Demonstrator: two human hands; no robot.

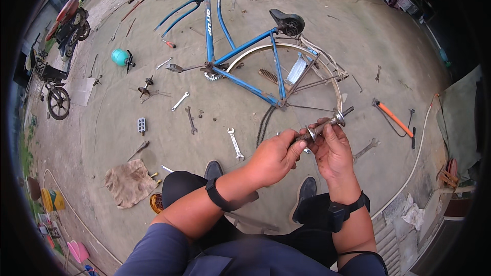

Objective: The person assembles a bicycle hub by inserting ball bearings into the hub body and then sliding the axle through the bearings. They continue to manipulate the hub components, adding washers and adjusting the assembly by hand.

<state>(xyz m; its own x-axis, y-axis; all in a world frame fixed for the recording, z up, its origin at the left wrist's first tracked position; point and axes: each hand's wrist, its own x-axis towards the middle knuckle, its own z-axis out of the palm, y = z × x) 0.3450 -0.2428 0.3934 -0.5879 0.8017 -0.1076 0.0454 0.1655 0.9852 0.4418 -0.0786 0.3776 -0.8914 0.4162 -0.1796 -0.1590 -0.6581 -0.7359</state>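
Observation:
A bicycle wheel hub (pixel 325 125) with a threaded axle through it is held up in front of me, tilted with its right end higher. Two shiny round flanges show on it, and the bare axle end sticks out to the upper right. My left hand (pixel 279 156) is closed on the axle's lower left end, thumb and fingers pinched together. Around the hub's middle from below, my right hand (pixel 331 151) curls with its thumb against the barrel. Just beyond the hands lies a blue bicycle frame (pixel 240 86), with a rear wheel rim (pixel 337 89) and a black saddle (pixel 289 23).
Several wrenches lie about, one (pixel 235 144) near my left foot. A chain (pixel 264 125), a grey pedal (pixel 141 125), a brown cloth (pixel 130 183) and a teal ball-shaped object (pixel 120 57) are on the ground. An orange pump (pixel 396 117) is at right; motorbikes (pixel 57 97) stand at left.

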